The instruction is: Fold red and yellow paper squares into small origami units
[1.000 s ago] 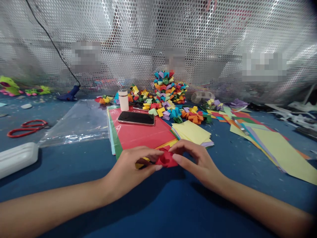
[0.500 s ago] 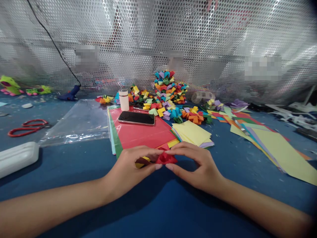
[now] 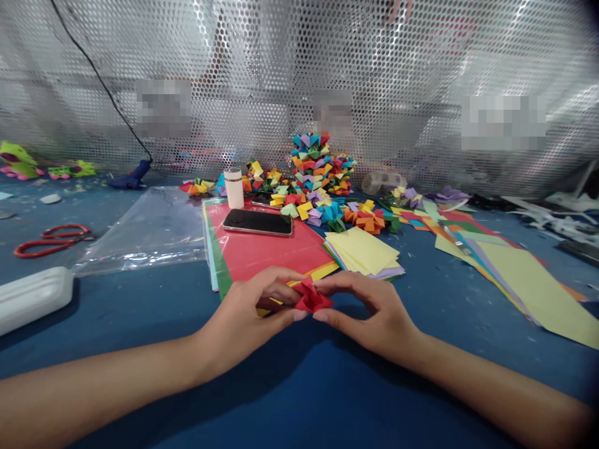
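Folded red paper (image 3: 311,299) is pinched between left hand (image 3: 248,315) and right hand (image 3: 377,312), before the phone (image 3: 258,222), presumably steadying its creases.

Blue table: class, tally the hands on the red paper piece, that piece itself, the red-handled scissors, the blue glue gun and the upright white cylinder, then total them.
Left hand and right hand: 2
Folded red paper piece: 1
Red-handled scissors: 1
Blue glue gun: 1
White cylinder: 1
Total: 6
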The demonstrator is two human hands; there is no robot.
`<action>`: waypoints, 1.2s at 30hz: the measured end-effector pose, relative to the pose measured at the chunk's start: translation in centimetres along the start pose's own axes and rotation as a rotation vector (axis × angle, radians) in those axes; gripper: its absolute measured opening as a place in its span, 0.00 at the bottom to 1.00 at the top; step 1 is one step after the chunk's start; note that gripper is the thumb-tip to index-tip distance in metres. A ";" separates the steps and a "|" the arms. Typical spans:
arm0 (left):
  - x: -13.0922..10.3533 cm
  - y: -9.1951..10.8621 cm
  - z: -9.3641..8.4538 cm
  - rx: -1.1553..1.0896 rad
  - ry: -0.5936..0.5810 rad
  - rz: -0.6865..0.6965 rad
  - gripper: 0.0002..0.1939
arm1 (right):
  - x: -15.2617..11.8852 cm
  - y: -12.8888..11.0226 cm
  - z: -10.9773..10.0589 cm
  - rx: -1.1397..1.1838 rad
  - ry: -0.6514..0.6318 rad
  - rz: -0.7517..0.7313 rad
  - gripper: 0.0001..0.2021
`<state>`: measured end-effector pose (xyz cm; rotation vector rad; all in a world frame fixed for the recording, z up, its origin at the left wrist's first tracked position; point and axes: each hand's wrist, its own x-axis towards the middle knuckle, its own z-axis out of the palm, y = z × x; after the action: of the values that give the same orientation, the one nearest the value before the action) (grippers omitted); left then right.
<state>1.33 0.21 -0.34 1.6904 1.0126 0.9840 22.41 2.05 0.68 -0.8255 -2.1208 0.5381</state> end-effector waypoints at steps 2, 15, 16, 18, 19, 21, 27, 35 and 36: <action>0.0 0.1 0.0 0.025 0.000 -0.004 0.13 | 0.1 0.1 0.0 0.016 0.011 0.050 0.12; 0.0 0.5 0.0 0.003 -0.043 -0.037 0.12 | 0.2 0.1 0.0 0.085 -0.056 -0.033 0.08; -0.1 0.5 0.0 0.008 -0.044 -0.040 0.13 | 0.2 0.1 0.0 0.092 -0.066 -0.026 0.08; -0.1 0.6 -0.1 0.022 -0.047 -0.042 0.14 | 0.1 0.1 -0.1 0.110 -0.078 -0.020 0.08; -0.1 0.6 -0.1 0.022 -0.046 -0.041 0.14 | 0.1 0.0 -0.1 0.123 -0.086 -0.014 0.08; -0.1 0.7 -0.1 0.005 -0.050 -0.046 0.13 | 0.2 -0.1 -0.1 0.158 -0.100 0.025 0.08; -0.1 0.7 -0.1 -0.056 -0.070 -0.029 0.12 | 0.4 -0.4 -0.1 0.280 -0.108 0.229 0.09; -0.3 1.0 -0.1 -0.052 -0.081 -0.032 0.11 | 0.4 -0.7 0.1 0.283 -0.098 0.266 0.06; -0.3 1.0 -0.1 -0.053 -0.080 -0.040 0.11 | 0.4 -0.7 0.1 0.285 -0.101 0.271 0.06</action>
<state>1.33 -0.29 0.55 1.6463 0.9565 0.9029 21.87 1.80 1.28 -0.9407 -1.9701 1.0176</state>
